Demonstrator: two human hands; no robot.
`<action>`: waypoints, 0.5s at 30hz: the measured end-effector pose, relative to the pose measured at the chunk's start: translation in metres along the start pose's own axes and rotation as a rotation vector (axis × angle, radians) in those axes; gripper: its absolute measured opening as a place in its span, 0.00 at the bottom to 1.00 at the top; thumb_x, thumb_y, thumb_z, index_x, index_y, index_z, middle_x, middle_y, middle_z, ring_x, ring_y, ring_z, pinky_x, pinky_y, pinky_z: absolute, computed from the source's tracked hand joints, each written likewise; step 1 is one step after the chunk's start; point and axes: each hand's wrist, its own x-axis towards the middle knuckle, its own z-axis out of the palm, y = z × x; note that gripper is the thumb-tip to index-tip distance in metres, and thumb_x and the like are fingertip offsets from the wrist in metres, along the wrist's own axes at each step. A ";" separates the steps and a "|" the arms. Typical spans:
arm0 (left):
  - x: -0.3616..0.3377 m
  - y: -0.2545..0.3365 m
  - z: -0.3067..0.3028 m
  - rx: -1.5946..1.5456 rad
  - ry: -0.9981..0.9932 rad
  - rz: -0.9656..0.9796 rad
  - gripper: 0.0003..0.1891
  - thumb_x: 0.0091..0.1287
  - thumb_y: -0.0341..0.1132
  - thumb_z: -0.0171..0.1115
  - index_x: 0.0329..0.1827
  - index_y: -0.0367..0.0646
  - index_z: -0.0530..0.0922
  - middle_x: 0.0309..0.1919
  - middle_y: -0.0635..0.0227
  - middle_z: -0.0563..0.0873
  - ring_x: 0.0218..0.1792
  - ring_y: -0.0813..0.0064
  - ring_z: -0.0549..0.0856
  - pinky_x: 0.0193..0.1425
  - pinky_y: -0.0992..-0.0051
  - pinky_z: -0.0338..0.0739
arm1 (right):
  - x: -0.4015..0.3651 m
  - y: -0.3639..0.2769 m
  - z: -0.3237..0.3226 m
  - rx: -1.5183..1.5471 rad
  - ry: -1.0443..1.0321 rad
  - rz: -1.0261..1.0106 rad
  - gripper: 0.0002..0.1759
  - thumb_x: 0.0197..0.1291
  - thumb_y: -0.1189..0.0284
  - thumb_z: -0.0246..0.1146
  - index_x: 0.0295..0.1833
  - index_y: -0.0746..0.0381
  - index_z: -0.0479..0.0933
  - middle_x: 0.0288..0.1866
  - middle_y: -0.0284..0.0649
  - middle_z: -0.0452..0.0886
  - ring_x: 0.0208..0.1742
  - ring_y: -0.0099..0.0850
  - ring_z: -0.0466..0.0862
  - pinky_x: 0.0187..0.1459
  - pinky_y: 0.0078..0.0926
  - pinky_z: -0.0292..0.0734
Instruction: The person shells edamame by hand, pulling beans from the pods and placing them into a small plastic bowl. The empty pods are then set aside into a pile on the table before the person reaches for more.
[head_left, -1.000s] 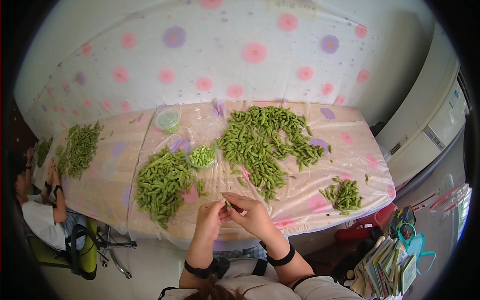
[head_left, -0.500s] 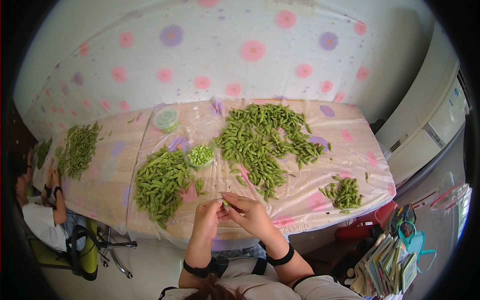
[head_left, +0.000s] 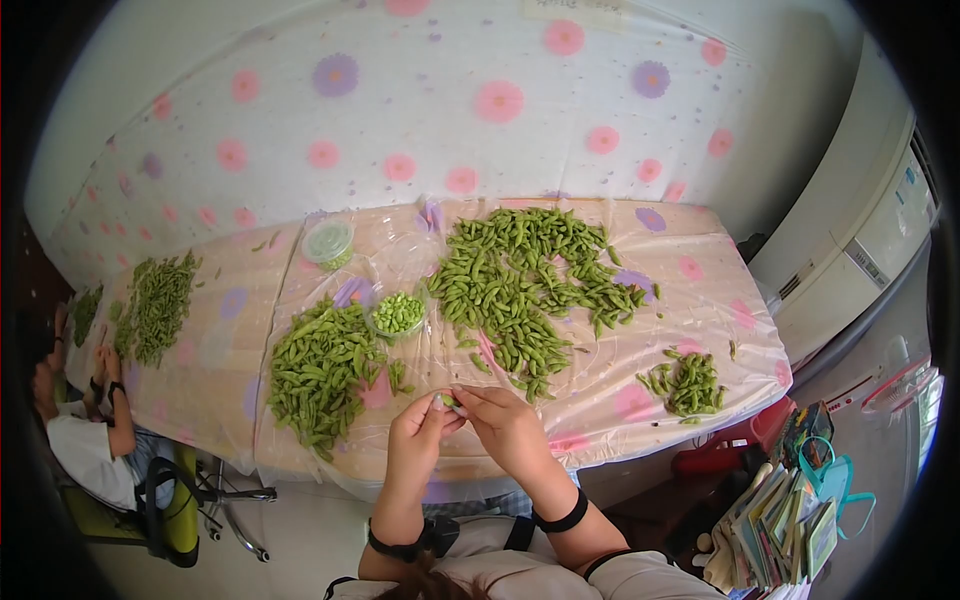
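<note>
Above the table's front edge my two hands meet, pinching one green soybean pod between them. My left hand is closed on its left end, and my right hand has thumb and fingers pressed on the other end. A heap of green pods lies to the left of my hands. Just behind it stands a clear tub of shelled beans. Farther back is a lidded clear tub with beans inside. A wide spread of pods covers the middle of the table.
A small pile of pods lies at the right of the plastic-covered table. At the far left, a person sits by another pod heap. Books are stacked low at right, near a white appliance.
My fingers have shifted slightly around the pod, and my right fingers now bend more over it. The view has tilted a little; the heaps and tubs stay put.
</note>
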 end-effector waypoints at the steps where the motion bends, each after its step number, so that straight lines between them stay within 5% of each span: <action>1: 0.001 -0.004 -0.001 0.016 0.000 0.016 0.16 0.76 0.32 0.43 0.55 0.28 0.73 0.45 0.58 0.82 0.47 0.69 0.84 0.55 0.69 0.80 | -0.001 -0.001 0.001 0.051 -0.032 0.062 0.17 0.50 0.81 0.63 0.49 0.64 0.81 0.45 0.46 0.83 0.44 0.41 0.83 0.45 0.29 0.79; 15: 0.000 -0.015 0.001 0.142 0.046 0.142 0.14 0.75 0.29 0.44 0.54 0.28 0.74 0.43 0.63 0.82 0.43 0.76 0.83 0.51 0.75 0.80 | -0.004 -0.001 0.008 -0.009 -0.046 0.038 0.14 0.54 0.80 0.62 0.49 0.65 0.80 0.40 0.46 0.84 0.45 0.39 0.84 0.43 0.31 0.80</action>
